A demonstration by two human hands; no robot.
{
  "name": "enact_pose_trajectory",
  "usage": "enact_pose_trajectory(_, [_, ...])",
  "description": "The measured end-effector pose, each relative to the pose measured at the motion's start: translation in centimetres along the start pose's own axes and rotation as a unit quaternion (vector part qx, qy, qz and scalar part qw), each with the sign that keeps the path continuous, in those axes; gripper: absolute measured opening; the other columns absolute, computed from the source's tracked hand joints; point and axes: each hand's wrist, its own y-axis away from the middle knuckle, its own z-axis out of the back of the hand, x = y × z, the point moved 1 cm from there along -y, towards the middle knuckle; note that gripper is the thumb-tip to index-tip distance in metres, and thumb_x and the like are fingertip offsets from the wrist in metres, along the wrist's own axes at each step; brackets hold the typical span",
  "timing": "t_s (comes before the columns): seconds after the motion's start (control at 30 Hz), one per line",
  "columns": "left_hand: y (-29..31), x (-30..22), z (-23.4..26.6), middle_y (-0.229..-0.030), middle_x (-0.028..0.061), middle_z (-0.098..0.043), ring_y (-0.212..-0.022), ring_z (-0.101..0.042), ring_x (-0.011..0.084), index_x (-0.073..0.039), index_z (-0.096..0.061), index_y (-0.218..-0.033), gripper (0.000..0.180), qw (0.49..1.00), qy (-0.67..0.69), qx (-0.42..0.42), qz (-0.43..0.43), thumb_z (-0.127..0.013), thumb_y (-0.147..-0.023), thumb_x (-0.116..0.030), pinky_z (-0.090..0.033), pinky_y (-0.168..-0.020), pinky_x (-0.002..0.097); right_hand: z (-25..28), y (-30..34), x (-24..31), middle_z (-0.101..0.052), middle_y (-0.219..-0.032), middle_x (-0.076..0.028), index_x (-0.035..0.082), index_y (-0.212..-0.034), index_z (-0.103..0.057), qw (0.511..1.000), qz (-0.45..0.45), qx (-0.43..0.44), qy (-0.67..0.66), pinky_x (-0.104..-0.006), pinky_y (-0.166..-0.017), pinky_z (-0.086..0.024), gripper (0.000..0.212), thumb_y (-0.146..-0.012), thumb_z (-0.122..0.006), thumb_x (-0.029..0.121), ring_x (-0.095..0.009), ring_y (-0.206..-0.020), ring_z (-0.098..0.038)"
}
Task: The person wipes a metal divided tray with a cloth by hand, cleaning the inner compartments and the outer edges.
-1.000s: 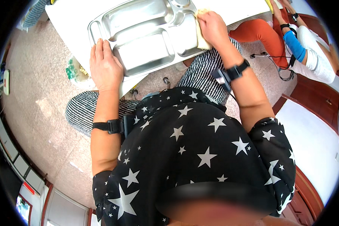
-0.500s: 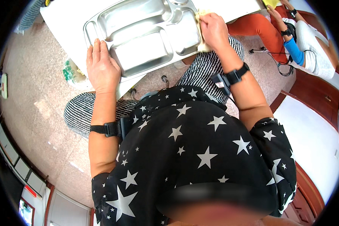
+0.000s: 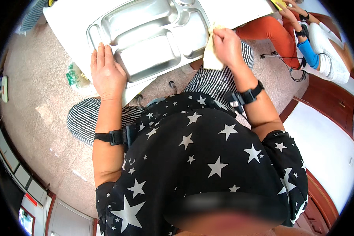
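Observation:
A shiny steel compartment tray (image 3: 147, 51) lies on the white table in front of me, its several hollows facing up. My left hand (image 3: 107, 72) rests with fingers stretched out over the tray's near left corner. Beyond the tray's right edge, my right hand (image 3: 228, 46) is closed round a pale yellow cloth (image 3: 211, 55). The cloth hangs down from the fingers, over my striped trouser leg. Between that hand and the tray's rim the cloth fills most of the gap; whether it touches the rim I cannot tell.
The white table (image 3: 69, 19) ends just this side of the tray. A clear bag with something green (image 3: 72, 74) is below its left edge. At the far right, another person in orange trousers (image 3: 259, 32) works with a yellow thing (image 3: 278, 4). A cable (image 3: 297, 72) hangs near them.
My right hand has moved off the tray's right rim, slightly right and toward me, taking the cloth along. The cloth now hangs lower. My left hand and the tray have barely moved.

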Motion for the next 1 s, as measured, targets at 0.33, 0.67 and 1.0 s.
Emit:
enact_pose_trajectory(0.33, [-0.3,-0.3,0.3,-0.143,0.0180,-0.058,-0.132,-0.052,0.0416,0.000,-0.062,-0.132,0.046,1.000,0.010,-0.006,0.005,-0.059,-0.086,-0.003,-0.043,-0.113,0.0456,-5.9,-11.9,1.6,-0.075,-0.097,-0.016,0.009,-0.104,-0.078,0.986,0.077,0.109,-0.096,-0.0408,-0.083,-0.056,0.022,-0.092,-0.063,0.019,-0.034,-0.092,-0.071])
enact_pose_trajectory(0.67, [-0.2,-0.3,0.2,-0.146,0.0163,-0.056,-0.135,-0.050,0.0383,0.000,-0.061,-0.134,0.049,1.000,0.009,0.014,0.012,-0.058,-0.086,-0.002,-0.041,-0.114,0.0435,-5.3,-15.0,-1.5,-0.072,-0.085,-0.019,0.007,-0.086,-0.074,0.993,0.069,-0.034,0.088,-0.0469,-0.077,-0.055,0.013,-0.086,-0.064,0.016,-0.038,-0.082,-0.069])
enact_pose_trajectory(1.0, [-0.2,-0.1,0.1,-0.143,0.0168,-0.059,-0.133,-0.051,0.0408,0.002,-0.064,-0.130,0.047,1.000,0.009,-0.005,0.014,-0.060,-0.083,-0.004,-0.042,-0.113,0.0456,-7.9,-16.6,5.9,-0.065,-0.084,-0.020,0.006,-0.073,-0.070,0.978,0.195,-0.022,0.076,-0.0473,-0.074,-0.054,0.018,-0.086,-0.058,0.008,-0.039,-0.083,-0.066])
